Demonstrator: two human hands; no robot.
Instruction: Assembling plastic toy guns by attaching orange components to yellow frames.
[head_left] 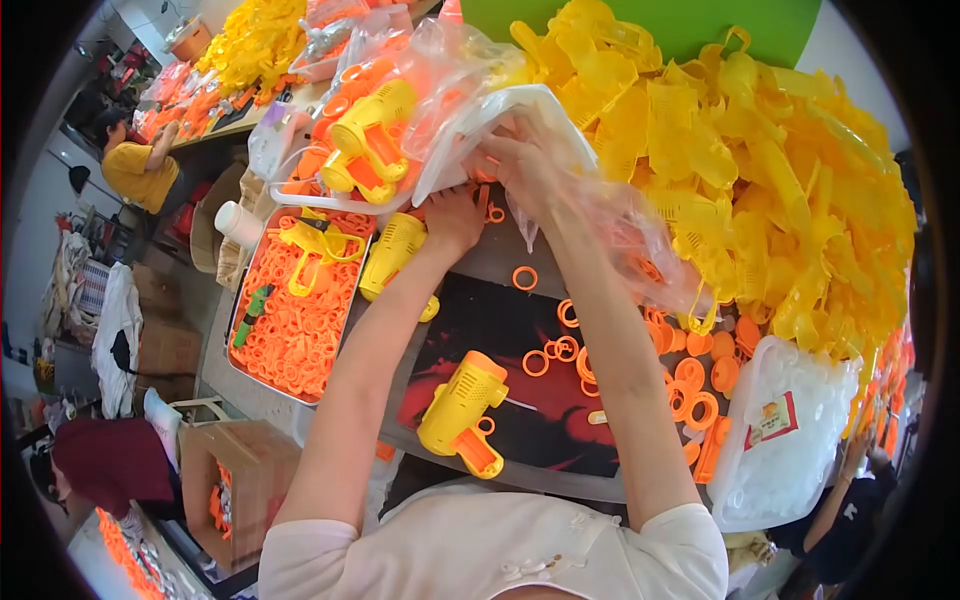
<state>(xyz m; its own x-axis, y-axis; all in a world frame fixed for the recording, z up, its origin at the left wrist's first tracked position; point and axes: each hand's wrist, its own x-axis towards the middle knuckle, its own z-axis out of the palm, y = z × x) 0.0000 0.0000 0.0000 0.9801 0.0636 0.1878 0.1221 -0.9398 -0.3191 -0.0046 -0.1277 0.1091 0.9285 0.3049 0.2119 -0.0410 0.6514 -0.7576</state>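
At the far side of the table, both my hands meet under a white plastic container (545, 97) tangled with clear bags. My left hand (455, 217) is curled at its lower edge, beside small orange parts; what its fingers hold is hidden. My right hand (522, 168) is bent inward against the white plastic, its fingertips closed on something I cannot make out. A yellow toy hair dryer shell (395, 252) lies just left of my left hand. Nearer to me, another yellow toy hair dryer (465, 410) with an orange end rests on the dark mat (540, 440).
Left stands a tray (236, 355) of orange rings with a yellow frame and green-black tool on top. Yellow shells (740, 170) are heaped at right, above a white tub (740, 485) of translucent parts. Orange rings (536, 363) are scattered mid-table. Other people (140, 165) sit nearby.
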